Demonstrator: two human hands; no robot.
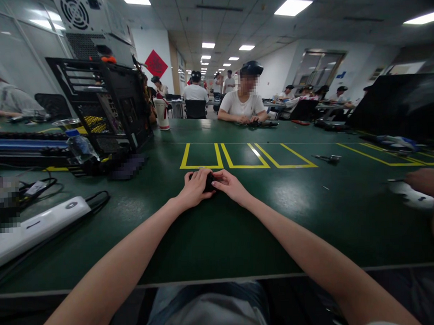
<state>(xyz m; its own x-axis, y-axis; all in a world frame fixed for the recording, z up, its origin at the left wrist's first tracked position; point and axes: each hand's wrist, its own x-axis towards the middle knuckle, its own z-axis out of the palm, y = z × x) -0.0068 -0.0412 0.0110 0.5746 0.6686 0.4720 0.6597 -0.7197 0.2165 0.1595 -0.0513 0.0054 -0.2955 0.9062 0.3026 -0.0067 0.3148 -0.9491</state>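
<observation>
Both of my hands meet over a small black object (209, 182) on the green table (220, 239), just in front of the yellow tape outlines. My left hand (196, 187) wraps over its top and left side, thumb toward me. From the right, my right hand (230, 185) pinches its edge with thumb and fingers. Much of the object is hidden by my fingers, so its kind cannot be made out.
At left stand an open black computer case (110, 105), a plastic bottle (80, 147) and a white power strip (43, 227) with cables. A paper cup (162, 114) stands farther back. A screwdriver-like tool (327, 158) lies right. Another person's hand (426, 182) holds a white object (412, 196).
</observation>
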